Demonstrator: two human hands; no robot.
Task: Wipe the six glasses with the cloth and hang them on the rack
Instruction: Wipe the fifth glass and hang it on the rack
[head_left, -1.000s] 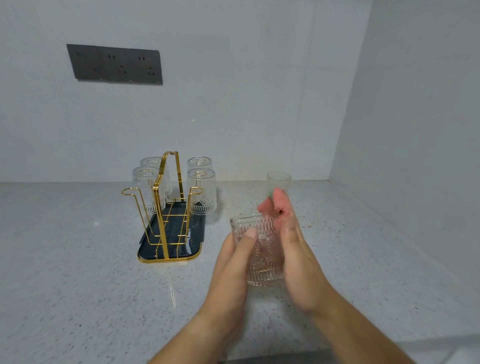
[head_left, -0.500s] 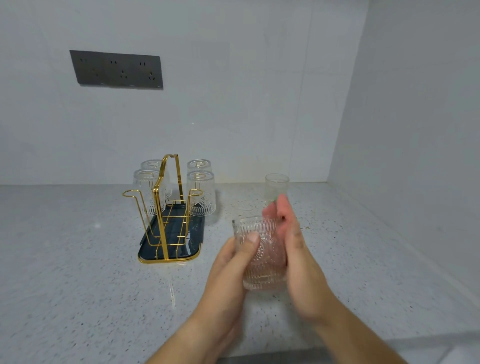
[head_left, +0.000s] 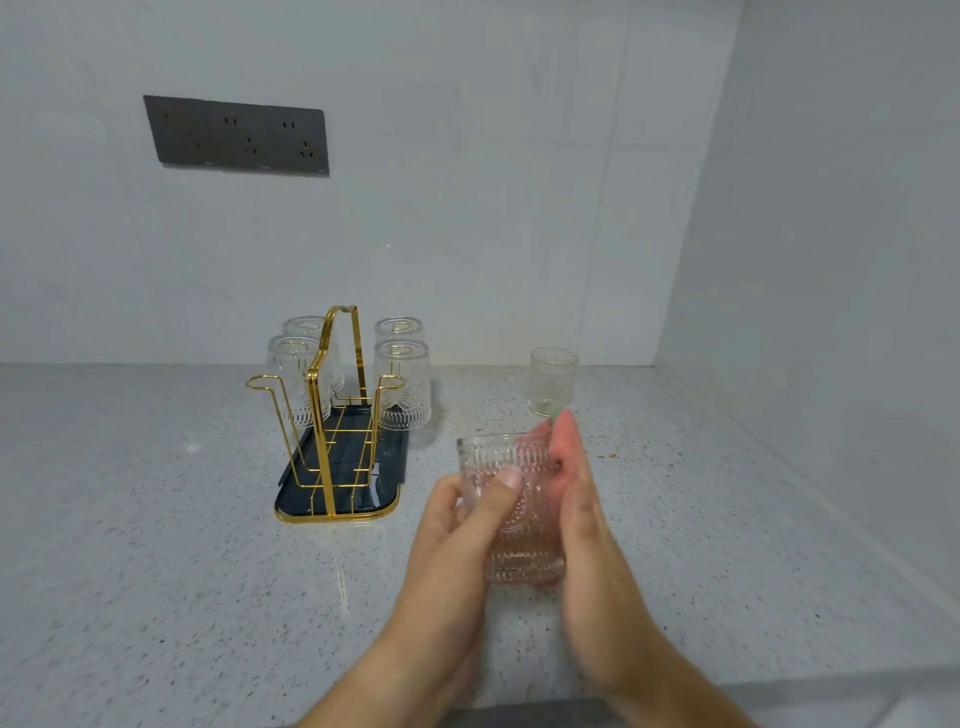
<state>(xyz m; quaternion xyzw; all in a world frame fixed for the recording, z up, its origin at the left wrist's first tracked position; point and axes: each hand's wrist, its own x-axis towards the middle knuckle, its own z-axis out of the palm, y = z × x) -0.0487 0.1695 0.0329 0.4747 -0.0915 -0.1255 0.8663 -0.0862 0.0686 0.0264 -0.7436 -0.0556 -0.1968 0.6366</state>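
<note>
Right at the front edge of the speckled surface (head_left: 156, 571), the left hand (head_left: 452, 530) grips the held glass (head_left: 519, 525) upright, with the thumb across its near face and the fingers curled round its left side. The right hand (head_left: 579, 509) lies flat against the glass's right side, its fingers straight and pointing away, the tips reaching past the rim.

Well apart to the left stands the gold wire rack (head_left: 315, 410) on its dark tray (head_left: 337, 514). The tray's rounded near edge faces the camera. Four glasses (head_left: 402, 387) hang upside down on the rear hooks, two on each side of the tall handle. The two front hooks jut outward toward the near end. Between the tray's right edge and the held glass runs a strip of surface.

A lone glass (head_left: 553, 382) stands upright near the back wall (head_left: 467, 234), just beyond the right fingertips. The right wall (head_left: 831, 260) closes that side, its foot slanting toward the front edge.
</note>
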